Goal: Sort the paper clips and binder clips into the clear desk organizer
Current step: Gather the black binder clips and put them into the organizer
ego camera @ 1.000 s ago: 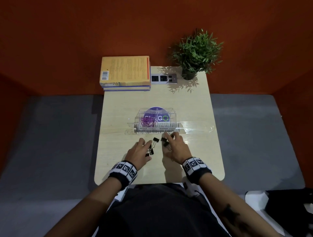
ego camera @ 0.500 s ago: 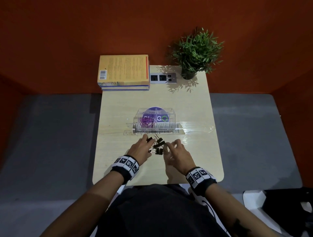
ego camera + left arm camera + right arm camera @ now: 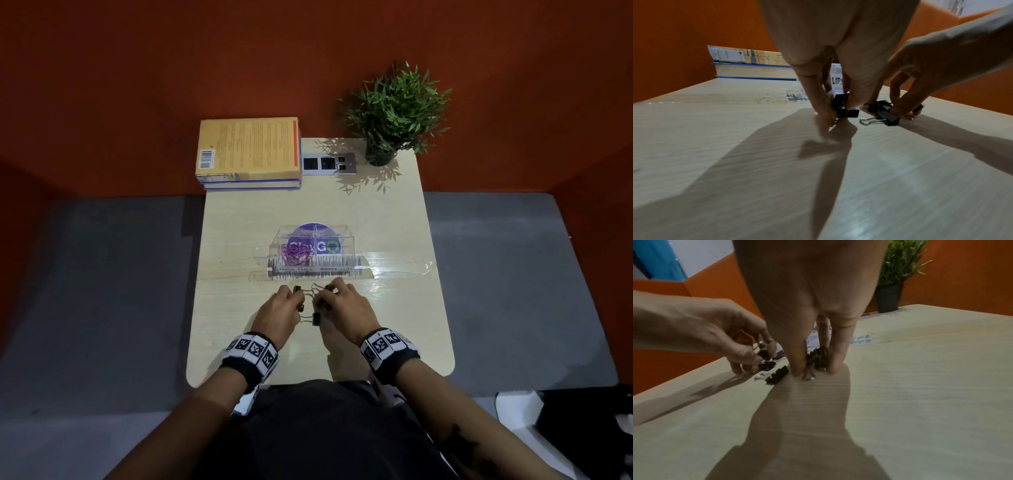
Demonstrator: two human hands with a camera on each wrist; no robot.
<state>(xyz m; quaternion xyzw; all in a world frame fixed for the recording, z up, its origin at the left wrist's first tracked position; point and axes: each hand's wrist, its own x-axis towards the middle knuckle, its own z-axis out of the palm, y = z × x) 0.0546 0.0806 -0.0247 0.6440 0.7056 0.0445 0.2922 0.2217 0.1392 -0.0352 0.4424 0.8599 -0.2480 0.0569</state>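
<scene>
Binder clips: a small black cluster, exact count unclear, on the tabletop (image 3: 239, 342) just before the clear desk organizer (image 3: 313, 250).
Loose clip (image 3: 315, 318): one, lying between both hands.
Left hand (image 3: 279, 315): fingers pinching clips (image 3: 842, 105).
Right hand (image 3: 347, 308): fingertips (image 3: 797, 368) clamped around clips (image 3: 818, 360).
Paper clips (image 3: 296, 257): purple bunch, left compartment.

We see black binder clips (image 3: 315, 318), purple paper clips (image 3: 296, 257), a pale wood-grain desk (image 3: 394, 308), checkered black-and-white wristbands (image 3: 251, 353) and orange walls (image 3: 137, 68).
</scene>
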